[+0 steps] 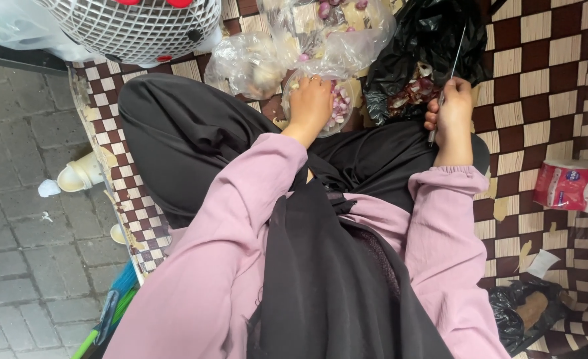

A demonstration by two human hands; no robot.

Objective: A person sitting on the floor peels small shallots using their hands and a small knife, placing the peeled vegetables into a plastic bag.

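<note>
I sit cross-legged on a checkered brown and cream mat [540,73]. My left hand [309,105] reaches into a clear round bowl [344,118] of peeled purple shallots, fingers down among them; what it grips is hidden. My right hand [452,110] is closed around a thin knife [455,53] whose blade points up and away. Just left of that hand lies a black plastic bag [427,40] with reddish peels on it.
Clear plastic bags [294,40] with unpeeled shallots lie beyond the bowl. A white mesh basket [134,26] stands at the far left. A red and white tissue pack [570,186] lies right. Another black bag [520,309] is near right. Paved ground [21,199] lies left of the mat.
</note>
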